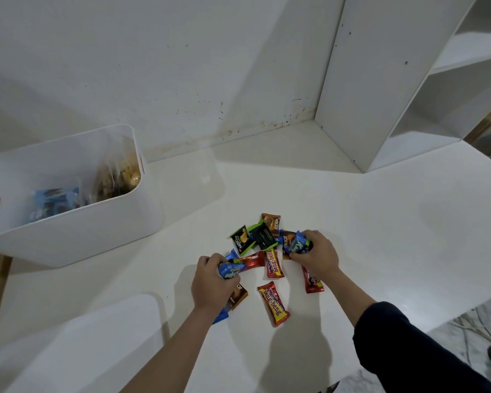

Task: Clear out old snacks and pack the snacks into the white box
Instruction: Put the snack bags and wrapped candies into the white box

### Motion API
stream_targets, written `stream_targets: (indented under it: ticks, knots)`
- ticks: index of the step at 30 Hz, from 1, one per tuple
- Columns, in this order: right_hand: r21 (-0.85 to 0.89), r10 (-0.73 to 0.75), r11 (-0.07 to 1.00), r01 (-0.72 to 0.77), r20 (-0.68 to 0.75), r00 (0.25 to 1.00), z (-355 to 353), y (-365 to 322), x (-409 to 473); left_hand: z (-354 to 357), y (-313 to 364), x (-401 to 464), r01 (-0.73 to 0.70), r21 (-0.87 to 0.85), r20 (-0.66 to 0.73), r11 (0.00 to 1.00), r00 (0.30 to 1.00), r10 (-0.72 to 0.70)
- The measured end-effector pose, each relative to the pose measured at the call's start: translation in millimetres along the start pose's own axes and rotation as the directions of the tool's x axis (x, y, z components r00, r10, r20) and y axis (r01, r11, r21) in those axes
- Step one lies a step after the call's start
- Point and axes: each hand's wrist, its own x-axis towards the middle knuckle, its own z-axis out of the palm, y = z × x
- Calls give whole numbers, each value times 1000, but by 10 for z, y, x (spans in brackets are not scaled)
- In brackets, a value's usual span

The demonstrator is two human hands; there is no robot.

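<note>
Both hands are down in the scatter of snack packets in the lower middle of the frame, so the step in hand looks like gathering snacks off the desk (380, 222) for packing. The left hand (210, 282) has its fingers curled around a blue packet (230, 271), and the right hand (318, 255) is closed on another blue packet (296, 243) at the right edge of the pile.

Loose around them lie red beng-beng bars (273, 303) and several Nextar packets (240, 239) (black, green and brown ones). The white box (77, 222) stands well apart at the left of the frame, open-topped, with some packets already inside.

The next move, I judge, calls for lifting both handfuls clear of the pile and carrying them left and up over the rim of the box, without dragging neighbouring bars along.
</note>
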Motion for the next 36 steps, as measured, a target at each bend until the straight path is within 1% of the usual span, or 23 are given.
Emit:
stream_targets:
  ticks: [5,7,9,11,13,16,19,23,28,32,36]
  knots:
    - [100,7,995,-8,13,1000,-43,-49,28,-152,109,-35,22,-113,-66,993,997,-29]
    - [239,47,970,-45,-3,999,-63,-93,30,-235,157,-33,31,-169,-89,985,995,-46]
    - [440,93,894,-84,1,996,-115,-210,32,-334,218,-19,27,-217,-111,976,992,-52]
    - [592,115,800,-98,9,993,-196,-403,52,-455,297,14,9,-257,-134,966,990,-45]
    - [680,109,728,-94,21,994,-283,-664,90,-601,383,72,-23,-283,-164,959,986,-24]
    - [767,75,635,-95,61,995,-397,-1157,154,-863,506,198,-72,-347,-215,935,977,-5]
    - [807,-8,588,-60,80,997,-442,-1716,235,-1178,620,353,-129,-390,-298,912,955,8]
    - [852,-130,523,-14,96,987,-391,-2483,344,-1640,686,613,-219,-424,-427,879,904,20]
    - [878,-270,475,56,85,959,-197,-3330,498,-2231,600,1002,-264,-453,-550,852,835,-33]
    - [849,-366,496,179,17,931,72,-3862,627,-2576,346,1332,-233,-463,-636,855,759,-137]
    - [732,-422,583,352,-98,901,444,-4139,708,-2740,71,1624,-139,-530,-661,837,686,-304]
